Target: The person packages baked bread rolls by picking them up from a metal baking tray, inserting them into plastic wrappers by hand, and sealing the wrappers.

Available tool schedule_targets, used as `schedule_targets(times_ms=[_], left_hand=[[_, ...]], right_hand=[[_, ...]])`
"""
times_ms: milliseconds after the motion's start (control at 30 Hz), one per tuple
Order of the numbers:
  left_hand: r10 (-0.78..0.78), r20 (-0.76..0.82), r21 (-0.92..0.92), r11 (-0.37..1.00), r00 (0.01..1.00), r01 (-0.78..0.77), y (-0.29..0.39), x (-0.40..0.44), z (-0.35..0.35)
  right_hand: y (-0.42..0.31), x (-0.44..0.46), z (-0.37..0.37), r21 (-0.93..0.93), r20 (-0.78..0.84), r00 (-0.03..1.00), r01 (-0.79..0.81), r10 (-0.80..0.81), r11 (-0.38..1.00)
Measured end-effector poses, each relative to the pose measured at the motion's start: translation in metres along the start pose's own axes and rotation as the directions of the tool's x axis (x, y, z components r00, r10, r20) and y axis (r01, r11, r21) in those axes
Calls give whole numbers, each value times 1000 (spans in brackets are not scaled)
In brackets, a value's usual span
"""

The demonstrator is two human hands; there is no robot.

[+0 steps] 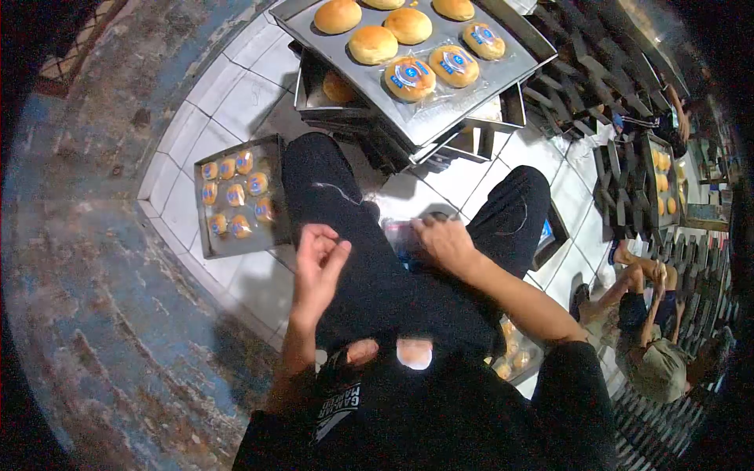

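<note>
My left hand (317, 265) hovers over my left thigh, its fingers loosely curled and the thumb apart, with nothing seen in it. Between my legs, my right hand (443, 242) has its fingers bent down at the edge of printed plastic wrappers (400, 235), which show pink and blue. The fingertips are partly hidden. In front of my knees, a metal tray (345, 59) carries round golden buns. Its bare buns (372, 45) lie toward the far side, and wrapped buns (410, 78) with blue print sit nearer me.
More trays (314, 98) are stacked underneath. A smaller tray of wrapped buns (236, 195) rests on the white tiles to the left. Another tray with buns (518, 357) is beside my right hip. At right, a person (660, 365) sits near dark racks and a bun tray (661, 180).
</note>
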State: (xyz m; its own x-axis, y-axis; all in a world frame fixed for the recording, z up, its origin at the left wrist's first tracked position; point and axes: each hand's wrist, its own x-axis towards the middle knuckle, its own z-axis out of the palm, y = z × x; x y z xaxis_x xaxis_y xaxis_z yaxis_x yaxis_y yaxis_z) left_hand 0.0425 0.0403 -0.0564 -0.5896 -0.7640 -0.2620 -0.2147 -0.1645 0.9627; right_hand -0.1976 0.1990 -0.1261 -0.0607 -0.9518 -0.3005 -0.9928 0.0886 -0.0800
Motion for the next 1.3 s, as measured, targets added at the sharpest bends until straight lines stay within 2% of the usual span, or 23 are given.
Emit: schedule_targets(times_ms=[33, 67, 133, 167, 267, 333, 433, 500, 533, 600, 667, 733, 800, 833, 867, 900, 933, 1067, 1100, 1133, 1200, 1267, 1300], left_hand=[[0, 24, -6, 1000, 1000, 1, 0, -1, 4], [-1, 48, -11, 1000, 999, 1, -1, -2, 7], [-19, 60, -23, 1000, 998, 21, 3, -3, 13], [-10, 64, -21, 1000, 998, 12, 3, -3, 15], [-3, 71, -10, 1000, 997, 4, 6, -2, 15], [-1, 78, -1, 1000, 997, 1, 5, -1, 14], [22, 69, -33, 999, 997, -20, 0, 1, 13], [4, 121, -44, 999, 993, 2, -3, -1, 10], [6, 113, -48, 999, 994, 0, 5, -2, 12], [-39, 155, -194, 979, 987, 69, 19, -6, 22], [-75, 236, -349, 924, 969, 156, 7, -8, 30], [-171, 411, -560, 728, 895, 396, 18, -10, 40], [-131, 436, -632, 660, 890, 407, 24, -6, 47], [-191, 411, -563, 716, 892, 412, 25, -2, 45], [-249, 377, -489, 765, 892, 420, 27, 1, 43], [-195, 200, -477, 837, 960, 269, 41, 3, 47], [-171, 161, -416, 881, 972, 224, 36, 6, 38], [-173, 28, -459, 873, 984, 167, 48, 16, 13], [-180, -19, -510, 848, 984, 145, 48, 19, 5], [-176, -22, -513, 847, 984, 140, 47, 22, -2], [-155, -152, -576, 817, 976, 40, 43, 27, -18], [-145, -145, -588, 808, 979, 32, 38, 29, -34], [-134, -163, -594, 804, 977, 11, 37, 28, -39]], right_hand=[[2, 2, -6, 38, -145, 982, -117, 121, 992], [6, 2, -9, 37, -143, 982, -117, 121, 992], [11, 2, -20, 99, -202, 976, 104, -82, 990], [10, 1, -25, 84, -121, 984, 140, -129, 987], [1, -3, -31, 53, -229, 951, 224, -207, 973], [2, -4, -30, 83, -178, 959, 237, -219, 968], [9, 0, -29, 170, -283, 921, 321, -266, 932], [22, 1, -34, 606, -44, 996, -37, 80, 795], [31, 1, -54, 583, -200, 970, 3, 140, 812], [44, -5, -97, 949, -28, 958, -65, 287, 310], [45, -18, -130, 993, -111, 943, 116, 313, 3], [38, -25, -153, 979, -157, 929, 191, 336, -68], [35, -29, -166, 976, -160, 933, 197, 322, -89], [34, -29, -170, 977, -205, 909, 214, 363, 14], [36, -29, -173, 977, -205, 909, 213, 362, 19], [41, -30, -175, 978, -198, 870, 205, 451, 34], [42, -28, -178, 979, -191, 824, 197, 533, 46], [40, -8, -196, 976, -219, 823, 178, 523, 129], [38, -3, -212, 915, -318, 819, 131, 479, 382], [43, 0, -234, 836, -321, 882, 92, 344, 542], [63, 10, -277, 542, -293, 949, 262, -113, 799], [88, 25, -308, 631, -71, 928, 326, -365, 705], [96, 35, -320, 409, -24, 992, 121, -122, 904]])
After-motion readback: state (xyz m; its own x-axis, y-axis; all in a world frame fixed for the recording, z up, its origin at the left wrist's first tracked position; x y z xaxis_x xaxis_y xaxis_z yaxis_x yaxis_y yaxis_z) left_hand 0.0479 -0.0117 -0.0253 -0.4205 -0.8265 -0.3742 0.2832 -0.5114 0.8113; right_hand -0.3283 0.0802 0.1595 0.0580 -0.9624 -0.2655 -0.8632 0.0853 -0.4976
